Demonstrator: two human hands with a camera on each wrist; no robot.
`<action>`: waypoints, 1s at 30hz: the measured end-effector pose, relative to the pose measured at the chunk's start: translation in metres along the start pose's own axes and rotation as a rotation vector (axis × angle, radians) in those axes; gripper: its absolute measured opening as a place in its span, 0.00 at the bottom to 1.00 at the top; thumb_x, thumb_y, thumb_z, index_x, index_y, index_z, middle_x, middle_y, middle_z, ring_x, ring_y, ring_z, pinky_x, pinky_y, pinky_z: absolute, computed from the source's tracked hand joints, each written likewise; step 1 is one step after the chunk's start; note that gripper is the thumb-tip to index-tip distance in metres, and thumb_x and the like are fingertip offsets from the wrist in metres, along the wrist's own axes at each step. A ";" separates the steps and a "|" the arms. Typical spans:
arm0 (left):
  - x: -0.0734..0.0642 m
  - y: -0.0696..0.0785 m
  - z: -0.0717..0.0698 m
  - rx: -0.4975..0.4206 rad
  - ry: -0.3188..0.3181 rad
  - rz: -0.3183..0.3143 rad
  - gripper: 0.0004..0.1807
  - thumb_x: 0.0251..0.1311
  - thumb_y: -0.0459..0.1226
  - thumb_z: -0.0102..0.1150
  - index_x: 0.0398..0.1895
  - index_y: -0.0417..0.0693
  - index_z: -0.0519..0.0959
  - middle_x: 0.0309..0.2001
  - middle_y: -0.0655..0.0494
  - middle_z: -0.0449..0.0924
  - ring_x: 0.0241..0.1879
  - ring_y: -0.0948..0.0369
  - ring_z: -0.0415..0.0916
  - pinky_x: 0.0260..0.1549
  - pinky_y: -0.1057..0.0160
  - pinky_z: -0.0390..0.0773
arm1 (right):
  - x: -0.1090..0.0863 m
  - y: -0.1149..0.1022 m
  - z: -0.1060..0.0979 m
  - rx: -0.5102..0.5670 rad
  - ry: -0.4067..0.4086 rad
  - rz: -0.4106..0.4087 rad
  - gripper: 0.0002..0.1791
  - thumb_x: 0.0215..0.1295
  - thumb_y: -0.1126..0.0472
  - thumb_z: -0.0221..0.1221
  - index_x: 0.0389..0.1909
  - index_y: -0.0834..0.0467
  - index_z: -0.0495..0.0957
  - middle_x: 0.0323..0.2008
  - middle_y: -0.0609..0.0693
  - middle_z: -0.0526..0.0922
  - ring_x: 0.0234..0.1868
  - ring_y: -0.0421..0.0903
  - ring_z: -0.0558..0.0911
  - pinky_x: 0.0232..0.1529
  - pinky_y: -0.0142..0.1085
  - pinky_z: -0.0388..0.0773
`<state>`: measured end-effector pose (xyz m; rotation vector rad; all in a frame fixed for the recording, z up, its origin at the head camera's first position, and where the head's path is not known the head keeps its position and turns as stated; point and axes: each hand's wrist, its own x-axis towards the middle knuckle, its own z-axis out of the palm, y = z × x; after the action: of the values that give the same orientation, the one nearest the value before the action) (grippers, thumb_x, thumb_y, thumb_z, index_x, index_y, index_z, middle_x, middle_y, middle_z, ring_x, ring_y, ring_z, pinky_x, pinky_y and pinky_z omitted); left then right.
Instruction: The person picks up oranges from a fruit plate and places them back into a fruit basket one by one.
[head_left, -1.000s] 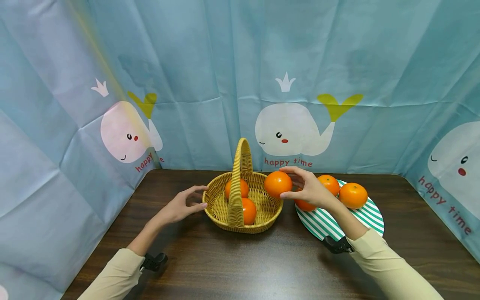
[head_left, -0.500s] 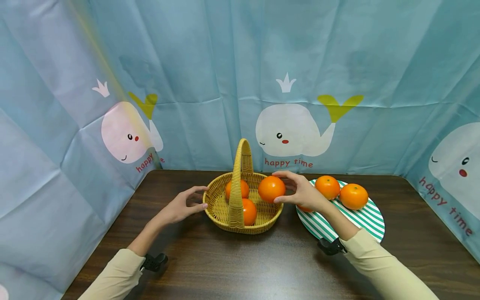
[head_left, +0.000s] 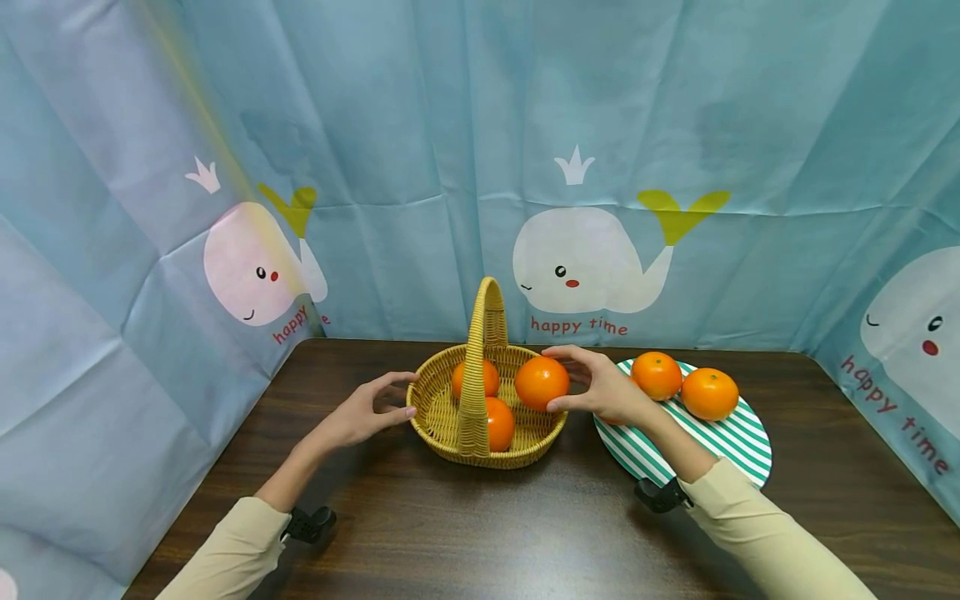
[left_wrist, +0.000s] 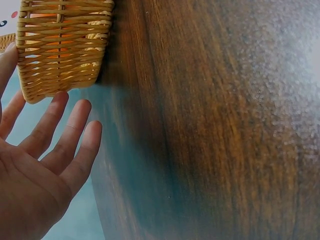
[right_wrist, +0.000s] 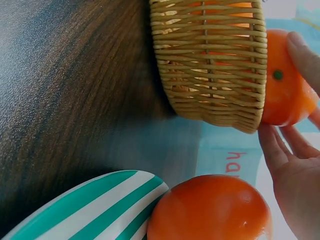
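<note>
A yellow wicker basket (head_left: 442, 448) with a tall arched handle stands on the table, two oranges (head_left: 499, 425) inside it. My right hand (head_left: 606, 390) holds another orange (head_left: 542, 383) between thumb and fingers, over the basket's right side. From the right wrist, this held orange (right_wrist: 282, 82) shows its green stem spot at the basket rim (right_wrist: 259, 70), partly behind the wicker. My left hand (head_left: 366, 414) is at the basket's left end, thumb and fingertips right at the rim. In the left wrist view its fingers (left_wrist: 75, 125) are spread and fairly straight beside the wicker wall (left_wrist: 65, 55).
Right of the basket lies a green-and-white striped plate (head_left: 727, 446) bearing oranges (head_left: 709, 393); one (head_left: 613, 418) is mostly hidden behind my right hand. A blue curtain (head_left: 420, 250) with whale prints hangs along the back and sides of the dark wooden table (head_left: 465, 533).
My right hand has moved left and slightly down with the orange, from the basket's right rim to over its inside. The left hand has stayed at the rim.
</note>
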<state>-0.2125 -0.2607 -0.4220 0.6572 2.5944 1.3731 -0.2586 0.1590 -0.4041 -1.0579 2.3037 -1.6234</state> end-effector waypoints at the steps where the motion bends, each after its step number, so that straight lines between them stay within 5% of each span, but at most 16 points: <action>1: 0.000 0.000 0.000 -0.002 -0.002 0.001 0.31 0.71 0.38 0.63 0.73 0.40 0.67 0.66 0.38 0.70 0.61 0.42 0.72 0.50 0.53 0.80 | -0.001 0.000 -0.001 0.007 0.000 0.002 0.40 0.56 0.68 0.75 0.69 0.67 0.69 0.64 0.60 0.75 0.62 0.56 0.76 0.62 0.46 0.72; 8: 0.001 -0.001 0.001 -0.008 0.000 0.001 0.31 0.70 0.38 0.64 0.73 0.41 0.67 0.66 0.39 0.70 0.61 0.43 0.73 0.50 0.51 0.80 | -0.009 0.001 -0.009 0.055 0.014 0.012 0.33 0.60 0.69 0.72 0.66 0.66 0.72 0.63 0.67 0.74 0.62 0.67 0.74 0.61 0.52 0.72; 16: 0.001 0.000 0.000 0.004 0.003 0.000 0.31 0.70 0.39 0.64 0.73 0.42 0.67 0.65 0.39 0.71 0.60 0.43 0.73 0.50 0.48 0.80 | -0.022 0.000 -0.028 0.013 0.054 -0.005 0.28 0.63 0.70 0.70 0.63 0.66 0.74 0.61 0.61 0.77 0.60 0.61 0.77 0.59 0.55 0.73; 30: 0.001 0.000 0.000 0.016 0.004 -0.001 0.31 0.71 0.39 0.63 0.73 0.42 0.67 0.65 0.38 0.70 0.61 0.42 0.72 0.49 0.53 0.80 | -0.056 -0.001 -0.062 -0.024 0.157 0.021 0.25 0.65 0.71 0.67 0.61 0.69 0.74 0.58 0.63 0.77 0.58 0.53 0.80 0.53 0.35 0.78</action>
<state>-0.2129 -0.2603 -0.4221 0.6559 2.6109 1.3557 -0.2460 0.2410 -0.3935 -0.9384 2.4284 -1.7324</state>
